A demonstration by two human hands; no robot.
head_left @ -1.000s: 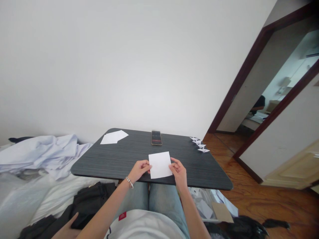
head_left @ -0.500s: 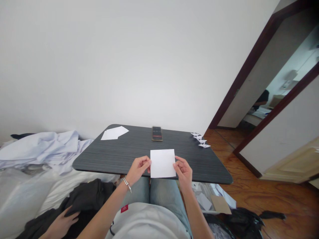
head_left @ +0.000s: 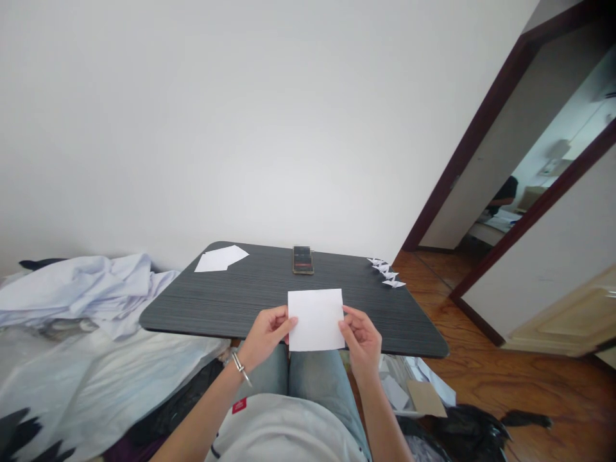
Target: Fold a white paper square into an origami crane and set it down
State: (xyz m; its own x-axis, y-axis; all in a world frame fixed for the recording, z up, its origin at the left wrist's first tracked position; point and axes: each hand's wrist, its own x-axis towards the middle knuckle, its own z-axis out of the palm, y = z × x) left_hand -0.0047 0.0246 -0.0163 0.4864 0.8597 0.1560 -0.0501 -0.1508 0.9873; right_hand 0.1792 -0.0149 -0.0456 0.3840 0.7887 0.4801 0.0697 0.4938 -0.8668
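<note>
A square white sheet of paper point(head_left: 315, 319) is held up off the near edge of the dark grey table point(head_left: 240, 298), tilted toward me. My left hand point(head_left: 267, 333) pinches its left edge, and a metal bracelet sits on that wrist. My right hand point(head_left: 362, 337) pinches the sheet's right edge. Both hands are closed on the paper. My jeans-covered legs lie below it.
A phone point(head_left: 303, 260) lies at the table's far middle, loose white sheets point(head_left: 220, 258) at its far left, and several small folded paper shapes point(head_left: 387, 273) along its right edge. Crumpled white cloth point(head_left: 81, 292) is on the left. Paper scraps and cardboard point(head_left: 423, 398) lie on the wooden floor at the right.
The paper has been lifted off the table and tilted up toward me. A hand seen earlier at the lower left on dark cloth is out of view, with white fabric there now.
</note>
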